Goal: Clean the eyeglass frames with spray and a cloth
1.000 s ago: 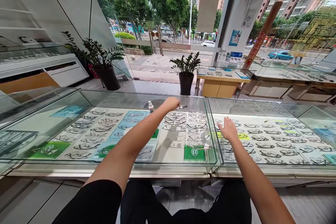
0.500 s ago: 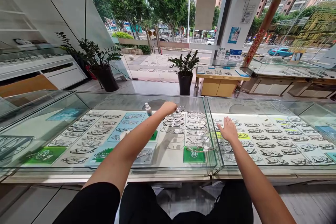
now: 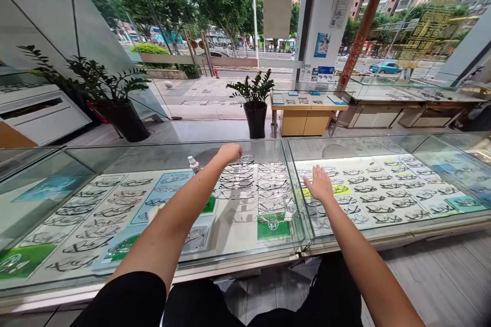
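Near the far edge of the left glass display case (image 3: 230, 261), my left hand (image 3: 230, 153) is closed at the top end of a column of eyeglasses (image 3: 237, 179). Its fingertips are at a frame there; whether they pinch it is too small to tell. My right hand (image 3: 319, 184) rests flat with spread fingers on the glass of the right case (image 3: 360, 237), above rows of glasses (image 3: 379, 208). Left of my left forearm stands a white spray bottle (image 3: 193, 164). A clear tray with glasses (image 3: 196, 236) is beside that forearm.
Green cards (image 3: 273, 226) lie among the glasses. Beyond the cases stand a potted plant (image 3: 255, 112), a larger one (image 3: 125, 117) at the left, and a wooden cabinet (image 3: 305, 121). A glass divider (image 3: 297, 189) separates the two cases.
The view has turned to the right, so the cases and plants appear further left. Both hands keep nearly the same places over the cases.
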`<state>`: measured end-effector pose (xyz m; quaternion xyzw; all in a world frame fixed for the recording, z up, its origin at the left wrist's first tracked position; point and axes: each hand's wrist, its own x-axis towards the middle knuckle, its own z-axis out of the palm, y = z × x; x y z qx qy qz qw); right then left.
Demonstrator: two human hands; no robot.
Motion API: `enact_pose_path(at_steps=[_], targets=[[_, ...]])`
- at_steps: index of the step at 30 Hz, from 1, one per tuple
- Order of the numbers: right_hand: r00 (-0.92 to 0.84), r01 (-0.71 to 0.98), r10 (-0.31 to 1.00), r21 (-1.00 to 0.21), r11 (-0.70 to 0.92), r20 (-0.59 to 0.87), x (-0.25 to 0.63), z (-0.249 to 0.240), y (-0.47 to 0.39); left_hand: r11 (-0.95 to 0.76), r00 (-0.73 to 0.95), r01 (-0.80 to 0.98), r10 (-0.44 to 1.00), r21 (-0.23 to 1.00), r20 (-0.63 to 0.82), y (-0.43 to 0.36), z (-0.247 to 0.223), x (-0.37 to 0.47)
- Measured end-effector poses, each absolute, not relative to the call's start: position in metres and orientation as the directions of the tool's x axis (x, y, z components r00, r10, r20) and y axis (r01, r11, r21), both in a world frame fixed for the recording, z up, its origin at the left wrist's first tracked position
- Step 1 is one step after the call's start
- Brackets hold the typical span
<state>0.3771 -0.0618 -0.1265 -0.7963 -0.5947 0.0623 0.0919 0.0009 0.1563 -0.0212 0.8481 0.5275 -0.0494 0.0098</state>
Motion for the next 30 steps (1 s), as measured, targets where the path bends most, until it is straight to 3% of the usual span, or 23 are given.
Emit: enact_pose_path(at_steps=[6, 16, 19, 20, 23, 26, 28, 30], targets=[[0.28, 0.93, 0.96, -0.248, -0.273, -0.008, 0.375, -0.119, -0.064, -0.462, 0.463, 0.886, 0.882, 0.033, -0.087, 0.153, -0.013, 0.002], [0.274, 0.927, 0.961, -0.259, -0.271, -0.027, 0.372, -0.113, -0.067, -0.45, 0.438, 0.863, 0.893, 0.228, 0.103, 0.116, 0.034, 0.007], [0.285, 0.903, 0.957, -0.321, -0.285, -0.047, 0.369, -0.101, -0.071, -0.483, 0.459, 0.817, 0.875, 0.315, 0.152, 0.09, 0.047, 0.018], [0.289, 0.888, 0.956, -0.356, -0.29, -0.058, 0.368, -0.093, -0.071, -0.504, 0.475, 0.785, 0.863, 0.362, 0.172, 0.079, 0.051, 0.023], [0.266, 0.851, 0.961, -0.45, -0.27, -0.074, 0.36, -0.059, -0.066, -0.536, 0.476, 0.526, 0.829, 0.66, 0.293, 0.041, 0.068, 0.041], [0.163, 0.84, 0.987, -0.523, -0.143, -0.009, 0.341, -0.007, -0.058, -0.617, 0.447, 0.247, 0.757, 0.747, 0.478, 0.006, 0.088, 0.057], [0.084, 0.813, 0.99, -0.582, -0.001, 0.115, 0.323, 0.034, -0.056, -0.628, 0.441, 0.065, 0.715, 0.776, 0.542, -0.013, 0.101, 0.063], [0.001, 0.614, 0.936, -0.739, 0.277, 0.351, 0.304, 0.074, -0.061, -0.588, 0.396, -0.06, 0.728, 0.807, 0.56, -0.027, 0.112, 0.064]])
